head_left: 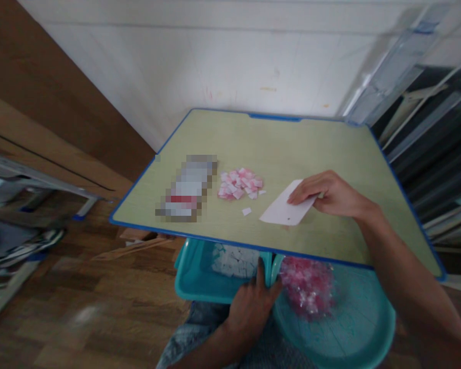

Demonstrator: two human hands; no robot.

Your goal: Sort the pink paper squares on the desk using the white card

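My right hand [330, 193] pinches a white card [282, 211] with a small dark hole near its lower edge. The card is over the pale green tabletop [311, 143], its near end angled toward me. To its left lies a heap of small pink-and-white pieces [241, 183], with one loose white piece [246, 211] in front. My left hand [251, 307] is below the table edge, at the rims between the teal rectangular tub [200, 293] and a round teal basin [369, 328]. Its index finger and thumb are stretched apart; the other fingers look partly bent.
Flat white pieces [236, 260] lie in the rectangular tub. A pink, shiny plastic-looking bundle [307, 287] rests in the round basin. A pixelated flat object [190, 187] lies on the table's left. Behind is a white wall [215, 61]; dark folded frames [438, 118] stand at right.
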